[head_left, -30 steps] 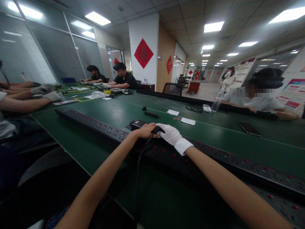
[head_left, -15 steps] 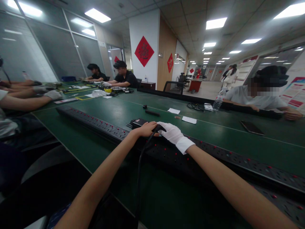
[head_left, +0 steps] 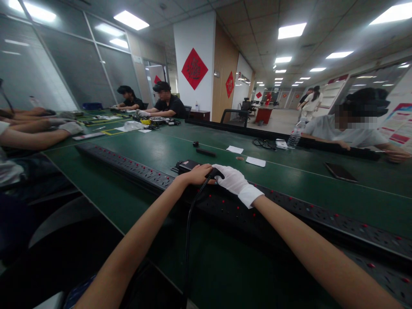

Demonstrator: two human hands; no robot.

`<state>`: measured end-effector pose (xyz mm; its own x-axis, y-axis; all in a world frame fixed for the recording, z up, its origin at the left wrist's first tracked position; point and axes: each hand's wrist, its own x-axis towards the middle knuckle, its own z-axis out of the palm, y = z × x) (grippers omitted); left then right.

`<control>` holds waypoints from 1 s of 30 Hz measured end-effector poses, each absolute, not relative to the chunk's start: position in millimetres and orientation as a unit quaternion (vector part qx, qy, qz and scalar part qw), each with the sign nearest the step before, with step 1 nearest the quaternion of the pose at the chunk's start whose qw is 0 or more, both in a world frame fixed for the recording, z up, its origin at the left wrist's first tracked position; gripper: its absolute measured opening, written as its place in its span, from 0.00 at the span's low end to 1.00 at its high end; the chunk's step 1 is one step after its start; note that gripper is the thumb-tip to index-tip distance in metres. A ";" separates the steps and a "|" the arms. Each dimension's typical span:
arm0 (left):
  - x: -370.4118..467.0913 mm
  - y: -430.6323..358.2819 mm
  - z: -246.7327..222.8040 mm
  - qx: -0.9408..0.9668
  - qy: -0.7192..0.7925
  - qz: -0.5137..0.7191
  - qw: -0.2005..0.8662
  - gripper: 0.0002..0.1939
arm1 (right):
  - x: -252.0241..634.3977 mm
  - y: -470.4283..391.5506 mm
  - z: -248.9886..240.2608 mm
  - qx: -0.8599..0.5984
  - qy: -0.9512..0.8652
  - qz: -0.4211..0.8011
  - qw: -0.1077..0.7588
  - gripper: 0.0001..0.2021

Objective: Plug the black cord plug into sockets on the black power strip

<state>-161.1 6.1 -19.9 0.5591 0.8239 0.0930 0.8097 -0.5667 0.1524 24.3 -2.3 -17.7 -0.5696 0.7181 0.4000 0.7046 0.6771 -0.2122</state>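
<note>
The black plug [head_left: 216, 173] is up where the two hands meet, around the middle of the table, just above the long black power strips, and its black cable [head_left: 189, 223] hangs from it toward the near edge. From where I stand, the bare left hand [head_left: 198, 175] comes in from the left with its fingers stretched flat against the plug's left side, while the right hand [head_left: 232, 180], in a white glove, bends its fingers in close against the other side; the fingertips are mostly hidden, so I can't tell how tightly either one is closed on it. Just left of the bare fingers lies a black box [head_left: 186, 166]. Underneath, a power strip [head_left: 128, 164] dotted with red runs away to the left, and a second one [head_left: 231, 210] shows on the near side of the hands. Past them on the green table [head_left: 164, 150] are a short black bar [head_left: 206, 152], two white paper slips [head_left: 255, 161], a coiled cord [head_left: 264, 144], a clear bottle [head_left: 295, 136] and, farther right, a dark phone [head_left: 340, 171]. A co-worker in a headset [head_left: 365, 103] leans on the far right side, while others sit working at the far left
</note>
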 end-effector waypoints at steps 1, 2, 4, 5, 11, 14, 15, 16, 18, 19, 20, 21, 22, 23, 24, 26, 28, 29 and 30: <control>-161.1 6.0 -19.9 0.882 0.463 0.077 0.046 0.29 | 24.4 -2.8 -17.3 -0.402 -0.886 0.015 0.232 0.22; -161.2 5.8 -19.9 0.882 0.462 0.077 0.046 0.29 | 24.5 -3.3 -16.9 -0.402 -0.886 0.015 0.232 0.22; -161.3 5.5 -19.9 0.883 0.461 0.078 0.047 0.29 | 25.0 -4.3 -16.3 -0.401 -0.886 0.015 0.231 0.22; -161.4 5.4 -19.9 0.883 0.461 0.079 0.047 0.29 | 25.2 -4.7 -16.0 -0.401 -0.886 0.015 0.231 0.22; -161.3 5.5 -20.2 0.883 0.459 0.084 0.046 0.29 | 26.3 -5.6 -15.5 -0.407 -0.885 0.013 0.226 0.22; -161.2 5.8 -20.4 0.884 0.458 0.084 0.044 0.30 | 26.3 -5.5 -15.6 -0.410 -0.884 0.012 0.224 0.22; -161.2 6.0 -20.5 0.884 0.458 0.083 0.043 0.30 | 26.3 -5.3 -15.8 -0.411 -0.884 0.011 0.224 0.22; -161.3 6.2 -20.6 0.884 0.457 0.083 0.043 0.30 | 26.3 -5.1 -16.0 -0.411 -0.884 0.010 0.224 0.22; -161.4 6.6 -20.8 0.885 0.457 0.081 0.042 0.30 | 26.3 -4.8 -16.4 -0.412 -0.883 0.008 0.225 0.22; -161.5 6.8 -20.9 0.885 0.457 0.081 0.042 0.30 | 26.4 -4.6 -16.6 -0.412 -0.883 0.007 0.225 0.22; -161.5 6.9 -21.0 0.885 0.457 0.080 0.041 0.30 | 26.4 -4.4 -16.8 -0.413 -0.882 0.006 0.225 0.22; -161.5 7.0 -21.0 0.885 0.457 0.079 0.041 0.30 | 26.5 -4.3 -16.9 -0.414 -0.882 0.006 0.225 0.22; -161.5 7.0 -21.0 0.885 0.457 0.079 0.041 0.30 | 26.5 -4.2 -16.9 -0.415 -0.882 0.005 0.224 0.22; -161.5 6.9 -21.0 0.885 0.457 0.078 0.041 0.30 | 26.6 -4.2 -16.9 -0.415 -0.882 0.004 0.223 0.22; -161.5 6.7 -20.8 0.885 0.458 0.078 0.041 0.30 | 26.6 -4.3 -16.8 -0.416 -0.882 0.003 0.223 0.22; -161.4 6.0 -20.5 0.885 0.458 0.077 0.041 0.31 | 26.5 -4.6 -16.4 -0.417 -0.882 0.001 0.220 0.22; -161.3 5.1 -19.9 0.885 0.458 0.075 0.042 0.31 | 26.3 -5.3 -15.8 -0.417 -0.883 0.000 0.218 0.22; -161.2 4.6 -19.6 0.885 0.458 0.074 0.042 0.31 | 26.2 -5.7 -15.4 -0.417 -0.883 -0.001 0.216 0.22; -161.2 4.1 -19.2 0.884 0.459 0.073 0.043 0.31 | 26.1 -6.1 -15.0 -0.416 -0.884 -0.002 0.215 0.22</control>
<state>-161.2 4.1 -19.2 0.5676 0.8184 0.0894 0.8060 -0.5746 0.1421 26.1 -6.1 -15.0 -0.5614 0.7347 0.3808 0.7365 0.6534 -0.1750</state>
